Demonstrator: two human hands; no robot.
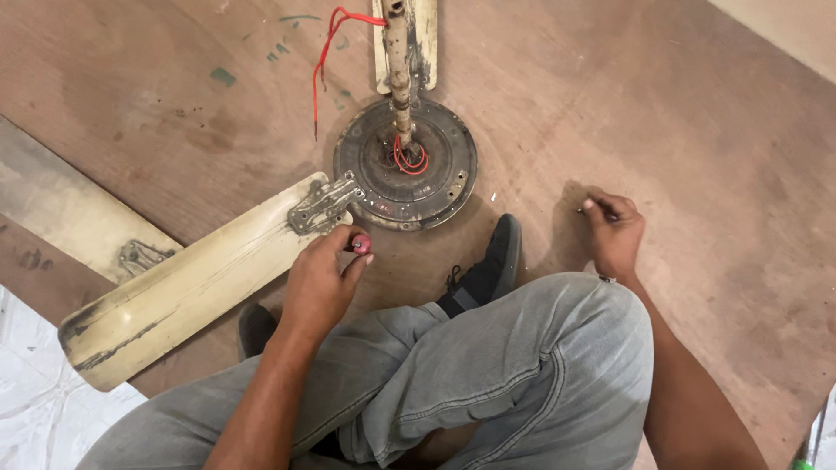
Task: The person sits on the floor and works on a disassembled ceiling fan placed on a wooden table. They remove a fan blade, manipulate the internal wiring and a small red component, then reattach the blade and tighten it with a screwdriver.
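An old ceiling fan lies on a brown wooden board, its round dark motor housing in the upper middle with red wires coming out of it. One cream blade is still bolted on by a metal bracket. My left hand holds a red-handled screwdriver right beside that bracket. My right hand rests on the board to the right, fingers pinched on a small thin object that I cannot make out.
A loose blade lies at the left, another blade sticks out at the top behind the rusty down rod. My grey-trousered legs and black shoe fill the front. White sheeting covers the lower left.
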